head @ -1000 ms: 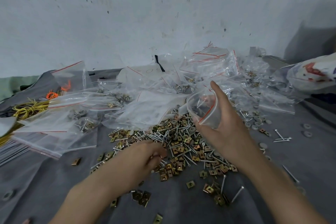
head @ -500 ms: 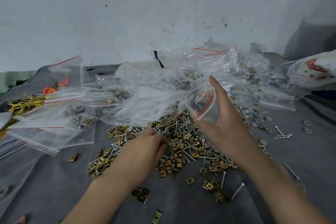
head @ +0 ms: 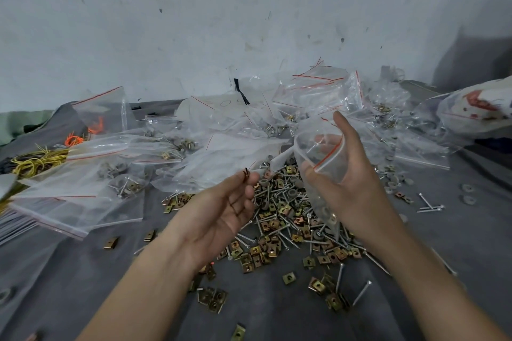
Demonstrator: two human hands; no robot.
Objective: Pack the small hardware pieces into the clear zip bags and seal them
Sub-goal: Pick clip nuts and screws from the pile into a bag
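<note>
Two hands apart: right hand (head: 352,183) grips a clear red-striped zip bag (head: 321,152) agape for the small dark clip (head: 245,173) the left hand (head: 221,210) pinches

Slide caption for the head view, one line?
Right hand holds an open zip bag; left hand pinches a small piece beside it, hardware pile below.
</note>
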